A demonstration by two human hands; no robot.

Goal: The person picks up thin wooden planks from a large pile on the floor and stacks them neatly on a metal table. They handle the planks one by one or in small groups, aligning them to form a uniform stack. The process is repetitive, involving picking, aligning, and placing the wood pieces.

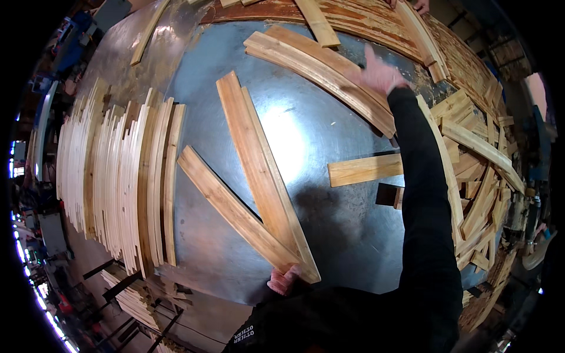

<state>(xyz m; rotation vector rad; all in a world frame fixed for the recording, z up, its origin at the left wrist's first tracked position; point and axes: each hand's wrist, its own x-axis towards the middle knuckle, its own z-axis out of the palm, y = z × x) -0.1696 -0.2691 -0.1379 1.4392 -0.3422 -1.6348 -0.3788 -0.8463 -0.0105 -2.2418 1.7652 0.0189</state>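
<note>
Just 2 pale, knotty wooden slats (253,176) meeting under left hand (282,279).

The person wears a black long-sleeved top — its right sleeve (425,194) runs smooth and unbroken to the wrist, leaving the right hand (379,73) bare, as is the left hand (283,280) — with small white lettering near the lower hem.

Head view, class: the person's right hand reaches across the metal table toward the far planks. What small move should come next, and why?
Probably close the right hand on the long plank beneath it: the fingers are spread flat over it, not gripping. The left hand already steadies the near ends of two planks at the table's edge.
</note>
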